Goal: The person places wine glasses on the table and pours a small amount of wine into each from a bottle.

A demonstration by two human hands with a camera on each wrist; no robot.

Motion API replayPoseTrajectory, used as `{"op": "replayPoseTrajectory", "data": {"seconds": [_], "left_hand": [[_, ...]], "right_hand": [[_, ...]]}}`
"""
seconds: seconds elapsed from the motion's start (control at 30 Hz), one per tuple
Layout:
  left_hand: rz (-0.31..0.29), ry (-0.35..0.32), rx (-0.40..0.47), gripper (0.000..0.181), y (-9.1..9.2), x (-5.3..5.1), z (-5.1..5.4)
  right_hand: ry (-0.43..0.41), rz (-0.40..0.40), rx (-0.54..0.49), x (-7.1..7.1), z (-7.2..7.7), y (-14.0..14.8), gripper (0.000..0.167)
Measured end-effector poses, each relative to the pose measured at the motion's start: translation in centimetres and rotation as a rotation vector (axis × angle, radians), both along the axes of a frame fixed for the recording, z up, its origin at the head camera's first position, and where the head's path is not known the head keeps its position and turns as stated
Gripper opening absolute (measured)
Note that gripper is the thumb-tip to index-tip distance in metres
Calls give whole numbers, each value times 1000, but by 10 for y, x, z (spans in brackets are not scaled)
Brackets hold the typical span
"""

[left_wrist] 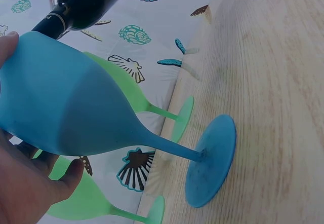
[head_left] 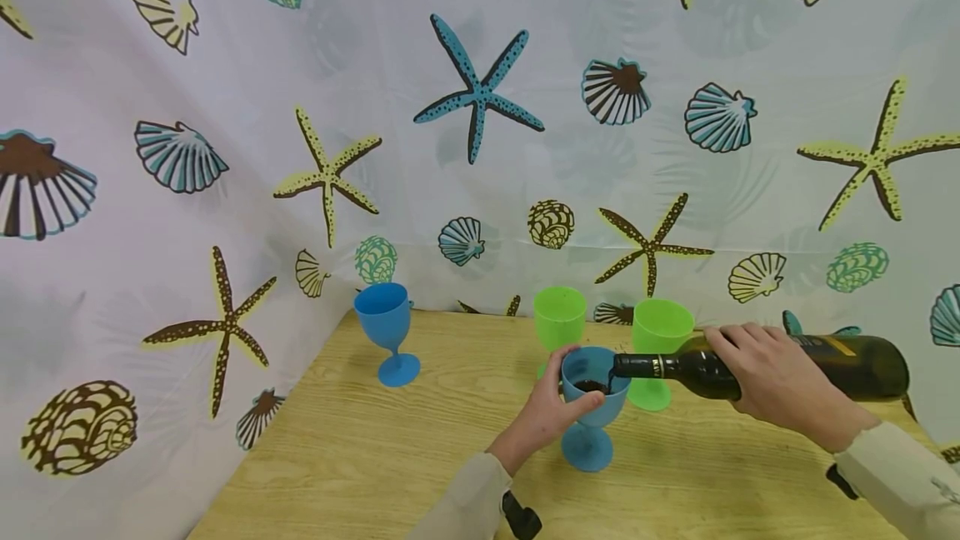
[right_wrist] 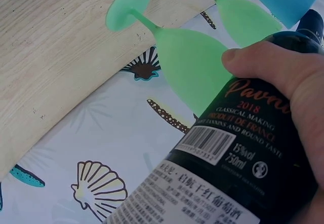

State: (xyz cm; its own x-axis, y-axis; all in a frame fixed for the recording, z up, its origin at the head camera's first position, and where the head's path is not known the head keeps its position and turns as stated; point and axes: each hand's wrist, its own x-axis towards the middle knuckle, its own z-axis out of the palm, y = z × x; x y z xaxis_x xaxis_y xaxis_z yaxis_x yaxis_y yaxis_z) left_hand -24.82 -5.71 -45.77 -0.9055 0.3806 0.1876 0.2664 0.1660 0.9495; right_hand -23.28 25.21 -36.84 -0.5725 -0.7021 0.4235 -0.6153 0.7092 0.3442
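Note:
A blue goblet (head_left: 598, 415) stands on the wooden table, dark liquid in its bowl. My left hand (head_left: 546, 413) grips the bowl from the left, fingers behind and thumb in front; the left wrist view shows the goblet (left_wrist: 96, 102) with its foot on the wood. My right hand (head_left: 780, 377) holds a dark wine bottle (head_left: 862, 367) nearly level, its neck over the goblet's right rim and dark liquid running from the mouth. In the right wrist view the hand (right_wrist: 293, 87) wraps the bottle (right_wrist: 238, 143) beside its label.
Two green goblets, one (head_left: 561, 315) behind the blue goblet and one (head_left: 663, 328) behind the bottle neck, stand near the back edge. Another blue goblet (head_left: 384, 315) stands at the back left. A patterned curtain (head_left: 525, 190) hangs behind the table (head_left: 337, 457).

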Motion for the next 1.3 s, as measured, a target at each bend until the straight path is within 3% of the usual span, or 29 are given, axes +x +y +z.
{"op": "replayPoseTrajectory", "data": {"seconds": [0.6, 1.3], "left_hand": [[3, -21, -2, 72, 0, 2, -2], [7, -17, -7, 74, -1, 0, 0]], "right_hand": [[-194, -102, -205, 10, -36, -1, 90], [-221, -128, -283, 8, -53, 1, 90]]}}
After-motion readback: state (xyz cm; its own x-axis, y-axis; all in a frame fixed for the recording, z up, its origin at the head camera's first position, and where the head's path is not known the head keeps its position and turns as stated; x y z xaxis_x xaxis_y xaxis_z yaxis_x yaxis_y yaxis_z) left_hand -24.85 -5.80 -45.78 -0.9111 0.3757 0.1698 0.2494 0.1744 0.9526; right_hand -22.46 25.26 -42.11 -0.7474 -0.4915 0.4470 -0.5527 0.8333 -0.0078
